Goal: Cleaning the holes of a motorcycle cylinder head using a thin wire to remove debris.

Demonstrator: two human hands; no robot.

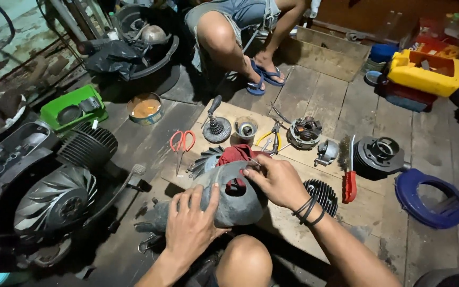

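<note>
2 bare hands work at the lower middle of the frame, over a bent knee. The left hand [191,222] lies spread across the near side of a grey, rounded metal engine cover with cut-out openings [229,199], fingers curled round its edge in a holding grip. The right hand [277,180], wearing dark bands at the wrist, pinches something small at the cover's top rim; what it pinches is too small to tell. A red rag [238,154] shows just behind the cover. The cover looks stiff, light for its bulk and probably greasy, so its rim and openings seem the surest places to hold it.

Beyond lies a wooden board on the floor [288,223] carrying red-handled scissors [181,142], yellow-handled pliers [272,139], a toothed gear with a shaft [216,127] and a red-handled wire brush [349,175]. At centre right rests a blue plastic ring [428,199]. At left stands a dark finned engine with a fan [59,196]. Farthest, at upper middle, another person's sandalled feet [264,78] appear.
</note>
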